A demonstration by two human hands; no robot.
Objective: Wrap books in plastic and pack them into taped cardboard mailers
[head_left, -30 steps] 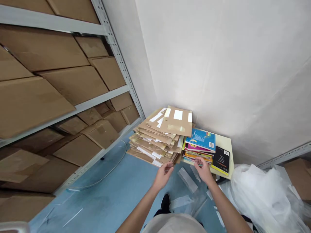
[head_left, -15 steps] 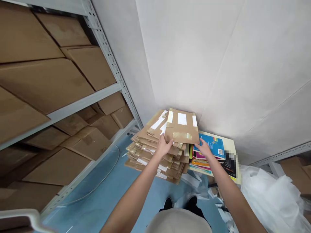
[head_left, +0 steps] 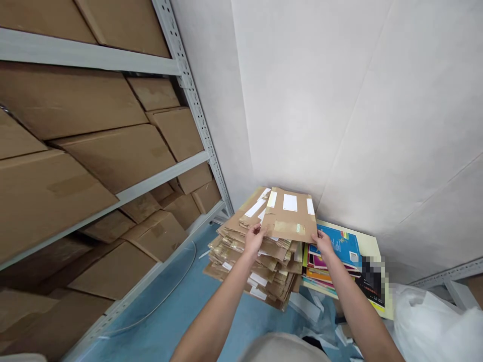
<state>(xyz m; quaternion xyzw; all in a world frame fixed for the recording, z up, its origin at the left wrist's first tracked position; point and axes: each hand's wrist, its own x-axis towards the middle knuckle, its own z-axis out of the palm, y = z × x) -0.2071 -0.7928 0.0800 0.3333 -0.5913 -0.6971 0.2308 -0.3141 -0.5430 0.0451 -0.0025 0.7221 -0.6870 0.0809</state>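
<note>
A flat piece of brown cardboard [head_left: 275, 213] with white labels and a strip of tape lies across the top of a tall, uneven stack of flattened cardboard [head_left: 273, 254]. At its near left corner, my left hand [head_left: 253, 240] is closed with the thumb over the edge. My right hand [head_left: 323, 242] pinches the near right corner. Just beyond that hand sits a pile of books [head_left: 332, 240] with a blue cover on top. Fingertips under the cardboard are hidden.
Metal shelving [head_left: 166, 177] full of cardboard boxes [head_left: 115, 151] runs along the left. A pale wall [head_left: 302, 90] rises behind the stack. White plastic wrapping [head_left: 433, 322] bulges at the lower right. Scraps and a cable [head_left: 166, 296] lie on the blue floor [head_left: 181, 322].
The view has tilted up and turned left, so the stack and hands appear lower and further right. Both hands still grip the same cardboard piece, which has barely shifted on the stack.
</note>
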